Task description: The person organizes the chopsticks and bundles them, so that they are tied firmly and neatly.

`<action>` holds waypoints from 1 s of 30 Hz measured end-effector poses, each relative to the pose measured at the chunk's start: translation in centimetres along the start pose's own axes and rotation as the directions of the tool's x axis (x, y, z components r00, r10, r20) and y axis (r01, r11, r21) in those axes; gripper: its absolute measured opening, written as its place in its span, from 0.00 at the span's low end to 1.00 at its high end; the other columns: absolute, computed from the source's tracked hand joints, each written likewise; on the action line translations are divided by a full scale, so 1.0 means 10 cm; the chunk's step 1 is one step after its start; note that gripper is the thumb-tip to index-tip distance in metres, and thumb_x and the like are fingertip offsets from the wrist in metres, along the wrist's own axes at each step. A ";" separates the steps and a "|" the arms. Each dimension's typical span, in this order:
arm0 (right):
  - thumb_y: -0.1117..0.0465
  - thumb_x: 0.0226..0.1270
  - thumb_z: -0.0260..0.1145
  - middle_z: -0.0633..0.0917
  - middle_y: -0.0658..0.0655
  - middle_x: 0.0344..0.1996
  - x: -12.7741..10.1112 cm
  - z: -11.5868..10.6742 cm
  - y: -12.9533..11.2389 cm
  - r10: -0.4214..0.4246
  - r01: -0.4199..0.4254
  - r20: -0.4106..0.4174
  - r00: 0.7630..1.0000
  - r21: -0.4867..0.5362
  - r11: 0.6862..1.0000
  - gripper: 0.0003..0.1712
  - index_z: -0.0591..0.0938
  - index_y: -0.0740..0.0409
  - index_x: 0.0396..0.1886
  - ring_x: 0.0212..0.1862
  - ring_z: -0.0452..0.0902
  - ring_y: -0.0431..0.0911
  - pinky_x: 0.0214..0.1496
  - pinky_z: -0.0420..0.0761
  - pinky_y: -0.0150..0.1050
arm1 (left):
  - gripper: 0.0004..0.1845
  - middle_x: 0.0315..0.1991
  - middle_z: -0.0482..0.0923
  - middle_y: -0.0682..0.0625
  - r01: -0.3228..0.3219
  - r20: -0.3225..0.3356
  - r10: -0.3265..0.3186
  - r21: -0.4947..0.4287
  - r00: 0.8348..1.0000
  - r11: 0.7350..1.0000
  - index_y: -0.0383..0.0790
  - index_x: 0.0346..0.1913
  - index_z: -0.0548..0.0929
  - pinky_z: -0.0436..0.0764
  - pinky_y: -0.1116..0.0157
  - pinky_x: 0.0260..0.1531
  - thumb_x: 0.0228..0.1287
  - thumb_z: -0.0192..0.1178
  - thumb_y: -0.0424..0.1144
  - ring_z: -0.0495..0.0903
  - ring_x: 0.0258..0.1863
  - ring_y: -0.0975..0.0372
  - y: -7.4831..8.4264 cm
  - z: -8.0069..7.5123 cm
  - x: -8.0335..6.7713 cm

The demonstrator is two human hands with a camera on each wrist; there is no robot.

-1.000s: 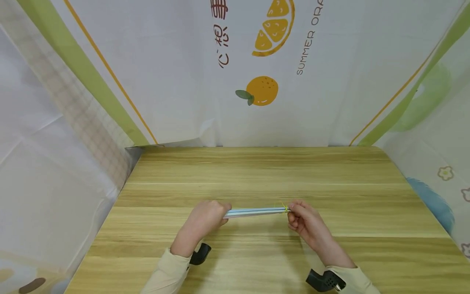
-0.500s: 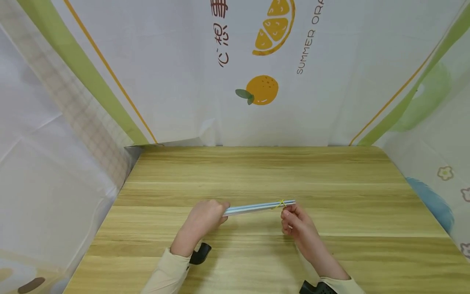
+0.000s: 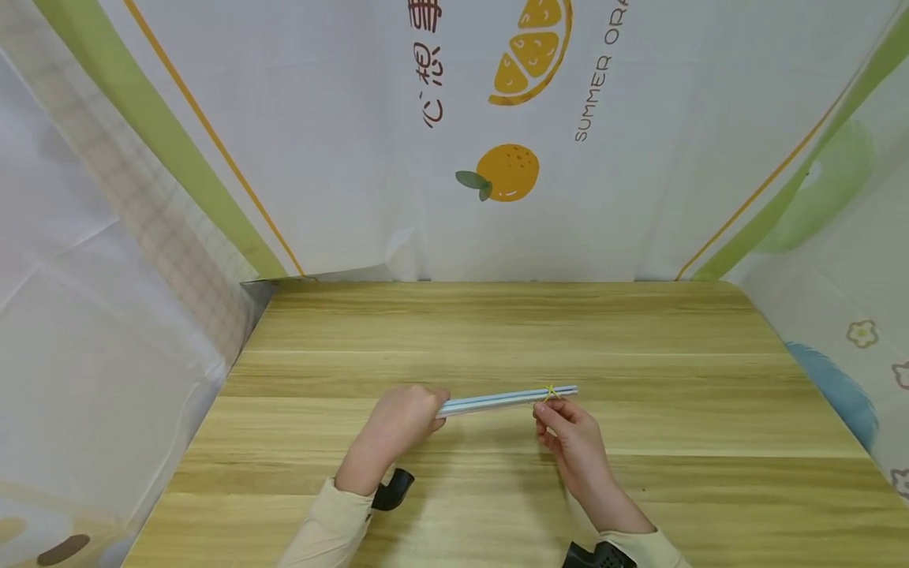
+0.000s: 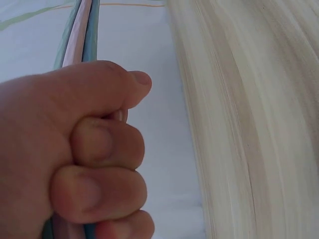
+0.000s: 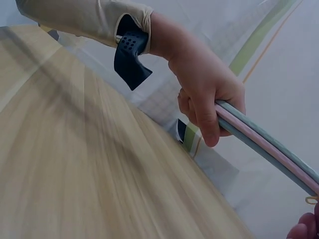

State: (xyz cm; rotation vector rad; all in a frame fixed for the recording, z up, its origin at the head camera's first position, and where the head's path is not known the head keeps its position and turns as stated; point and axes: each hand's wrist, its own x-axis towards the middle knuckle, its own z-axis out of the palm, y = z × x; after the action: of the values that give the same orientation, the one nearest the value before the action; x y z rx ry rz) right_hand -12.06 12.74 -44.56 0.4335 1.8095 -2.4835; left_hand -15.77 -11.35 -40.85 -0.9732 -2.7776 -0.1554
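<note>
In the head view my left hand (image 3: 401, 426) grips one end of a bundle of pastel chopsticks (image 3: 497, 401), holding it nearly level above the table. Blue, pink and green sticks (image 5: 271, 147) show side by side in the right wrist view. From the left wrist view, the left hand (image 4: 94, 144) has its fingers curled fully round them. A thin yellow rubber band (image 3: 550, 391) crosses over the bundle near its free right end. Just below that band, thumb and fingertips of my right hand (image 3: 575, 446) pinch at it; the exact contact is too small to make out.
The wooden table (image 3: 497, 323) spreads beneath both hands. A white cloth (image 3: 341, 158) with orange prints hangs behind it, and more cloth hangs at both sides. Each wrist wears a black camera mount (image 3: 393, 489).
My right hand has shifted from the bundle's tip leftward and down, baring the stick ends beyond the band. The bundle's free end has risen slightly, while the left hand keeps its grip.
</note>
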 end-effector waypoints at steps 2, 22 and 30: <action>0.69 0.65 0.62 0.76 0.48 0.23 -0.02 -0.03 0.01 -0.019 0.019 -0.009 1.000 0.002 1.000 0.09 0.77 0.53 0.27 0.26 0.71 0.38 0.30 0.74 0.30 | 0.15 0.15 0.71 0.55 0.007 0.003 -0.007 -0.002 1.000 1.000 0.45 0.22 0.70 0.68 0.67 0.13 0.54 0.69 0.37 0.65 0.14 0.66 -0.01 0.00 0.00; 0.70 0.69 0.56 0.82 0.48 0.28 -0.12 -0.19 0.11 -0.447 0.452 0.068 0.892 -0.196 0.871 0.07 0.76 0.74 0.37 0.29 0.74 0.40 0.32 0.74 0.31 | 0.14 0.16 0.70 0.55 0.005 0.006 -0.005 -0.054 1.000 0.999 0.43 0.22 0.71 0.67 0.68 0.12 0.55 0.67 0.35 0.64 0.14 0.67 0.01 0.03 -0.03; 0.64 0.70 0.58 0.84 0.53 0.27 0.05 -0.33 -0.03 -0.216 0.247 0.119 0.969 -0.449 0.859 0.12 0.82 0.71 0.41 0.30 0.79 0.42 0.33 0.77 0.34 | 0.14 0.16 0.73 0.54 0.003 -0.002 -0.003 -0.020 1.000 1.000 0.43 0.24 0.72 0.68 0.68 0.12 0.53 0.70 0.37 0.67 0.15 0.66 0.02 0.00 -0.04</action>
State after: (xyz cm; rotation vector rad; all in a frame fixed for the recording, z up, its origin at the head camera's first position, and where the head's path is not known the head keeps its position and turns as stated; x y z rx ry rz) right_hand -11.93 16.04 -45.38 0.1093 2.4512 -2.0430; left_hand -15.28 -11.42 -40.92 -0.9731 -2.7810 -0.1846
